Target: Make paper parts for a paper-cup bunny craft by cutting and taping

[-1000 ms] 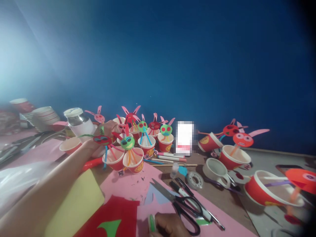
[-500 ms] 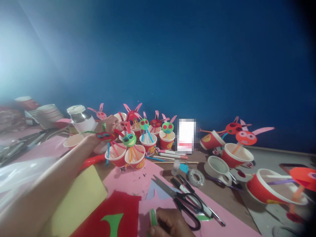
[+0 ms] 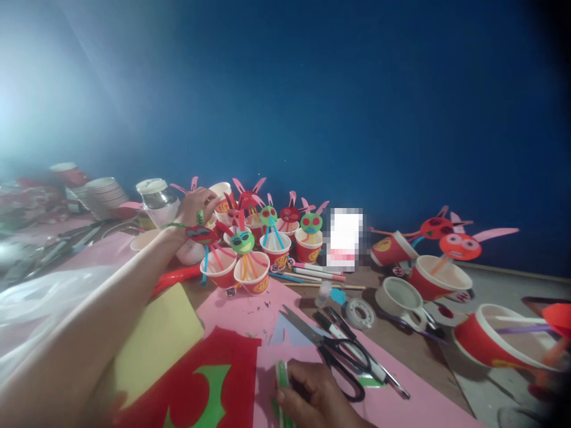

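In the right hand [image 3: 317,397], a green-and-white object [image 3: 282,374] sits between the fingers [image 3: 298,406].

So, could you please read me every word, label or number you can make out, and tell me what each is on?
No text is legible.
Yellow emblem on the tilted red cup: too small to read.
Small square tag by the cups: marks too blurred.
White panel: pixelated, unreadable.

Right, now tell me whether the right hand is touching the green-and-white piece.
Touching. The head view shows the right hand gripping the green-and-white piece, with the thumb pressed against its side.
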Demonstrator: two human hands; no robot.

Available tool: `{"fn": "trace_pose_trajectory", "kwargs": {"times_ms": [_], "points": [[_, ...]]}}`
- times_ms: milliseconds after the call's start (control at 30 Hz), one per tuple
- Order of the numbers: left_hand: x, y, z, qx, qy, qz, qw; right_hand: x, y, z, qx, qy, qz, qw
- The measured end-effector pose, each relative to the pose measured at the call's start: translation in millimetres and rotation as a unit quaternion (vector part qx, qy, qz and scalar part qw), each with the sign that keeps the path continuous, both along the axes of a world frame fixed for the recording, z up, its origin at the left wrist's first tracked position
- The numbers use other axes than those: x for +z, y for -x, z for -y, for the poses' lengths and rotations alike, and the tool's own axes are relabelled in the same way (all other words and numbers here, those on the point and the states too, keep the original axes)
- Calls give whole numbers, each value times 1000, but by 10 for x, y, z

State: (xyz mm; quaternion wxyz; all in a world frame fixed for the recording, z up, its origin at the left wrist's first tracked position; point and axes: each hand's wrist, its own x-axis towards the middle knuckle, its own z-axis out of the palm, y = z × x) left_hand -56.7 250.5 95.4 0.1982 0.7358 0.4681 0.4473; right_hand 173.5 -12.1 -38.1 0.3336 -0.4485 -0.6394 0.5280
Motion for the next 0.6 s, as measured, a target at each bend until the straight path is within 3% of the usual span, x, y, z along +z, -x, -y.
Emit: {"fn": "trace_pose_trajectory", "kwargs": {"times_ms": [167,300,467,600], "points": [[31,66,-146,40,-97,-123,987,20,0,8,-3,5,6,1000],[171,61,-107,81,-166,-155,970,44,2,13,-3,14,0,1000],[555,173,-38,133,-216,-164,953,5,15,27,-28,31,15,999],[927,270,254,175,-243,-160,941,-3,27,41,-36,49,-2,998]]}}
